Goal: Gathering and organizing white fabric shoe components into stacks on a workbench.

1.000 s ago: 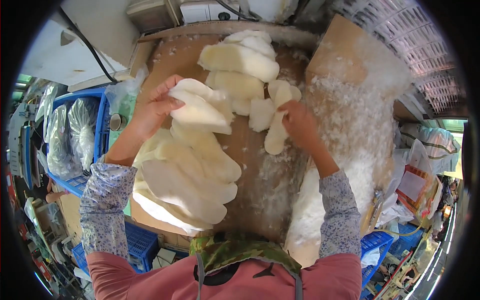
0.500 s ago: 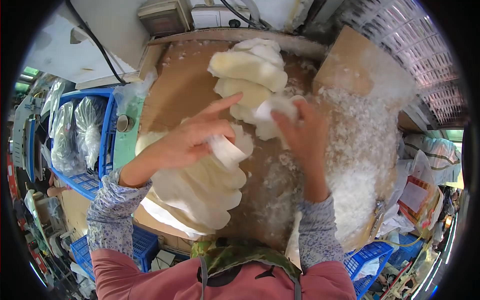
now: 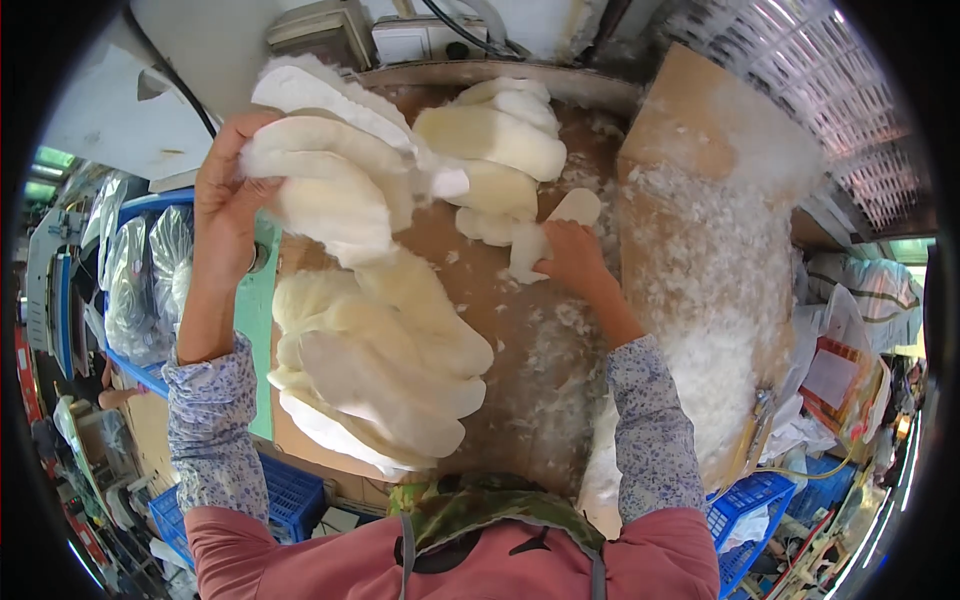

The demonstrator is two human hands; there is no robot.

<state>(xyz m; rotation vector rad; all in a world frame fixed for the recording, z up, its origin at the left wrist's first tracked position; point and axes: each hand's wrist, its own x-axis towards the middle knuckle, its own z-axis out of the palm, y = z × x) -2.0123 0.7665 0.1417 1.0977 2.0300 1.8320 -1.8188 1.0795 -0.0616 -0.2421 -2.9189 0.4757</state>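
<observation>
Several cream, fluffy insole-shaped pieces hang in a fanned bunch from my left hand, which pinches their left edge above the far left of the table. Below them lies a large overlapping pile of the same fleecy insoles. My right hand is closed at a pale insole right of the middle; its rounded end sticks out past the fingers, and the fingertips are partly hidden. At the far middle another stack of cream insoles lies on the table, near the held bunch.
Loose white fluff covers the right of the brown tabletop, beside a cardboard sheet. A blue crate with plastic-wrapped bundles stands at left. More blue crates sit below the table. A white lattice panel rises at far right.
My left hand has moved up and left and now holds a bunch of insoles above the table. My right hand has come down slightly toward the tabletop.
</observation>
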